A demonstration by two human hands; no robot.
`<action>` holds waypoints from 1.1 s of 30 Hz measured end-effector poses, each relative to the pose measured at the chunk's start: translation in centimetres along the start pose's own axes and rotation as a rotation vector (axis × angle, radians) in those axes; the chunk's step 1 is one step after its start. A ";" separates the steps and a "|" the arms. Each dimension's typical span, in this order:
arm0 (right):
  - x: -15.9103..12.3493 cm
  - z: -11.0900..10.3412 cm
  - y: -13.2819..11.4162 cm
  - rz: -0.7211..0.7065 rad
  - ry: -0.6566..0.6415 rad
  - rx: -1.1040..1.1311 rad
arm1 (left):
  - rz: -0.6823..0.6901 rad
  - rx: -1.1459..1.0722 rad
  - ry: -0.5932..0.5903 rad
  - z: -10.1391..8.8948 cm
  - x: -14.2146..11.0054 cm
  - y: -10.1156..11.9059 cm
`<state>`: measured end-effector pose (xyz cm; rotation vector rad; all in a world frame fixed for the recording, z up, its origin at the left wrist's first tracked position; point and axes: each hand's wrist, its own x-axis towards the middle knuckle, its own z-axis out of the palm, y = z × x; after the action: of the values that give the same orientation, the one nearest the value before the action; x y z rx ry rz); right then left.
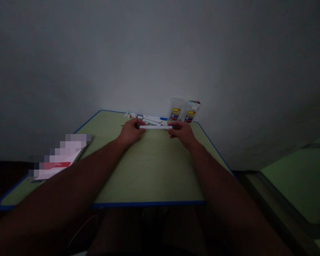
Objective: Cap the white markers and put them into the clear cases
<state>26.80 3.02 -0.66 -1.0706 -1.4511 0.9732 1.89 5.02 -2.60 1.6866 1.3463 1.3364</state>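
A white marker pen (156,127) with green at its ends is held level above the far part of the table. My left hand (132,130) pinches its left end, and my right hand (183,132) grips the right end between thumb and fingers. Just behind it lies a loose pile of white marker pens (152,118), partly hidden by my hands. Two clear plastic pouches with yellow and blue labels lean against the wall: the left pouch (175,110) looks flat, while the right pouch (192,112) has pens with coloured ends inside.
The pale green table (149,177) has a blue edge and stands against a grey wall (149,53). On its left side lies a pale, partly blurred flat item (61,156) with a red stripe, beyond my left forearm. My legs are under the near edge.
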 end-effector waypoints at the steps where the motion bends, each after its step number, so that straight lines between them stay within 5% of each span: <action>1: 0.0 0.0 0.0 0.005 0.008 -0.003 | 0.006 -0.014 0.001 0.0 0.0 0.1; 14: 0.4 -0.3 0.9 -0.022 0.053 -0.055 | -0.078 -0.092 -0.027 0.1 -1.0 2.1; 21: 0.1 -0.1 0.5 -0.005 0.031 -0.082 | -0.029 -0.056 -0.022 0.0 -0.7 1.3; 33: -1.0 0.7 -1.0 0.014 -0.217 -0.366 | 0.073 -0.041 -0.101 0.4 -1.2 2.3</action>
<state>26.01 1.76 -0.12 -1.2666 -1.8524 0.8732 3.11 3.22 -1.12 1.7655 1.2029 1.2928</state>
